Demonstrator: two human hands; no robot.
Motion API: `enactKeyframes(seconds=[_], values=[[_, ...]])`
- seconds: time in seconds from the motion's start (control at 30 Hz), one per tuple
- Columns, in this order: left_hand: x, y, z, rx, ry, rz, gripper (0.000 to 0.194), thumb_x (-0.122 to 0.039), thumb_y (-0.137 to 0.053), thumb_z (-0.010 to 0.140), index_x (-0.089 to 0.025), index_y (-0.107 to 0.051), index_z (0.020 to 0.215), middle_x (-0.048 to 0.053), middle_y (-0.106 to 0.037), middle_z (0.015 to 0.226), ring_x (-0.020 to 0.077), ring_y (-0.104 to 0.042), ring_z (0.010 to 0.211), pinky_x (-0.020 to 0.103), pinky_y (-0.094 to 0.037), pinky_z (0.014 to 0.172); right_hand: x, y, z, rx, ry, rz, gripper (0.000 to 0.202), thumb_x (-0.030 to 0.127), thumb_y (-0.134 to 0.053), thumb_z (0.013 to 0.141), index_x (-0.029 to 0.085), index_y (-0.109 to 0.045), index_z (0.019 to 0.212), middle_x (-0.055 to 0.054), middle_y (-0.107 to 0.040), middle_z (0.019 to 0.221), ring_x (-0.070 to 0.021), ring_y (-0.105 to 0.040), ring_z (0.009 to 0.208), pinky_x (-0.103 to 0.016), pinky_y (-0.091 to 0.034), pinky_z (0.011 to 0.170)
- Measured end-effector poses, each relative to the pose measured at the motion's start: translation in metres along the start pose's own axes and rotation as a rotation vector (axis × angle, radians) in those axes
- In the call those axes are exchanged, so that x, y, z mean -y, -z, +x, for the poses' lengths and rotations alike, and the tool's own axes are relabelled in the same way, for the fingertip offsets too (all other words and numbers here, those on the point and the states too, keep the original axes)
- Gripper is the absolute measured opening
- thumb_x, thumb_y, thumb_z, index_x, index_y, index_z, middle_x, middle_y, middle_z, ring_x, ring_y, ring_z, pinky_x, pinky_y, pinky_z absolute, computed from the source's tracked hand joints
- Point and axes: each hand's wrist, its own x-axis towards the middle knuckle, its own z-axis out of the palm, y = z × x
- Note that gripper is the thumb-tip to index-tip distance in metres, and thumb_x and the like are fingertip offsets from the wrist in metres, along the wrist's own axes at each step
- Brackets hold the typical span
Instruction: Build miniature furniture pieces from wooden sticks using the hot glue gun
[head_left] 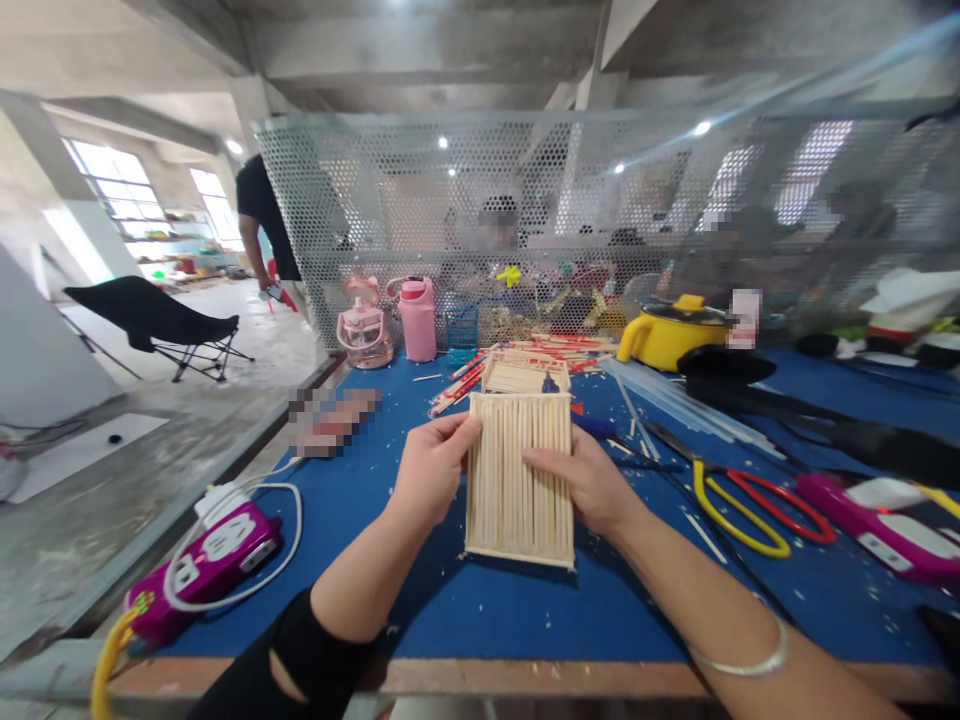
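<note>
A flat panel of pale wooden sticks [517, 490], laid side by side with crosswise sticks along its top and bottom edges, is held up in front of me over the blue table. My left hand [439, 460] pinches its upper left edge between thumb and fingers. My right hand [592, 475] grips the right edge, its thumb lying across the front and the fingers hidden behind. Just beyond the panel lies another piece made of sticks [517, 376], partly covered by it. Behind that are loose sticks with red paper wrappers [465, 385].
Scissors with red and yellow handles [750, 505] and clear glue sticks [690, 405] lie to the right. A yellow pot [667, 335] and pink bottles [418, 320] stand at the back before a perforated metal screen [420, 190]. Purple power strips [210, 565] sit at both sides.
</note>
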Motion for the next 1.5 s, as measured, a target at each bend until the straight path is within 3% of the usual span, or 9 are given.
enactKeyframes(seconds=[0.13,0.27,0.37,0.47,0.67,0.9,1.33,1.5], values=[[-0.002,0.002,0.002,0.046,0.135,-0.021,0.04,-0.04,-0.072,0.067,-0.014,-0.071,0.097,0.007,-0.072,0.078,0.0146,-0.064,0.064,0.028,-0.051,0.064,0.0,0.0,0.002,-0.021,-0.117,0.058,0.036,0.025,-0.074,0.061,0.017,-0.068,0.096,-0.007,-0.074,0.091,-0.0247,-0.068,0.078,-0.038,-0.052,0.072],[-0.002,0.004,0.004,0.066,0.154,0.049,0.04,-0.04,-0.074,0.065,-0.014,-0.071,0.095,0.005,-0.07,0.074,0.0129,-0.062,0.061,0.028,-0.051,0.064,0.001,0.0,0.004,-0.016,-0.167,0.117,0.036,0.022,-0.073,0.059,0.017,-0.069,0.095,-0.007,-0.074,0.088,-0.0241,-0.069,0.075,-0.038,-0.052,0.071],[-0.004,0.003,0.004,0.067,0.157,0.039,0.038,-0.048,-0.07,0.068,-0.013,-0.071,0.083,0.003,-0.066,0.064,0.0104,-0.057,0.053,0.025,-0.049,0.057,0.002,0.001,0.004,-0.006,-0.164,0.123,0.035,0.022,-0.073,0.059,0.016,-0.068,0.094,-0.007,-0.074,0.085,-0.0227,-0.068,0.071,-0.038,-0.052,0.07],[-0.007,0.001,0.003,0.06,0.122,-0.04,0.034,-0.047,-0.066,0.072,-0.013,-0.068,0.071,0.0,-0.061,0.056,0.0068,-0.051,0.046,0.019,-0.043,0.05,0.002,0.003,0.003,0.005,-0.118,0.102,0.037,0.023,-0.074,0.06,0.017,-0.068,0.095,-0.007,-0.074,0.088,-0.0234,-0.068,0.076,-0.037,-0.052,0.071],[-0.011,0.004,0.002,0.086,0.021,-0.11,0.024,-0.035,-0.072,0.069,-0.013,-0.07,0.08,0.001,-0.064,0.063,0.0065,-0.055,0.054,0.017,-0.042,0.052,-0.001,0.004,0.0,0.039,0.003,0.016,0.036,0.024,-0.076,0.062,0.019,-0.068,0.097,-0.006,-0.073,0.096,-0.0234,-0.067,0.086,-0.039,-0.051,0.081],[-0.009,0.006,0.005,-0.025,-0.102,0.034,0.031,-0.041,-0.072,0.067,-0.013,-0.07,0.08,0.001,-0.066,0.067,0.0101,-0.057,0.06,0.024,-0.048,0.059,0.0,-0.001,-0.004,0.018,0.122,-0.055,0.041,0.026,-0.076,0.064,0.021,-0.064,0.103,-0.006,-0.07,0.106,-0.0242,-0.066,0.095,-0.04,-0.052,0.085],[-0.009,0.006,0.002,-0.083,-0.123,0.06,0.031,-0.041,-0.074,0.064,-0.014,-0.072,0.08,0.003,-0.068,0.07,0.0115,-0.058,0.061,0.025,-0.049,0.059,-0.001,0.0,-0.004,0.062,0.152,-0.112,0.037,0.025,-0.073,0.067,0.022,-0.065,0.103,-0.005,-0.071,0.105,-0.0226,-0.066,0.095,-0.039,-0.052,0.086],[-0.006,0.004,0.005,-0.083,-0.068,0.012,0.027,-0.038,-0.072,0.065,-0.013,-0.07,0.077,0.001,-0.064,0.064,0.0111,-0.056,0.057,0.026,-0.048,0.058,-0.001,0.001,-0.002,0.042,0.07,-0.073,0.038,0.025,-0.073,0.064,0.019,-0.065,0.1,-0.007,-0.071,0.104,-0.0246,-0.066,0.093,-0.039,-0.052,0.082]])
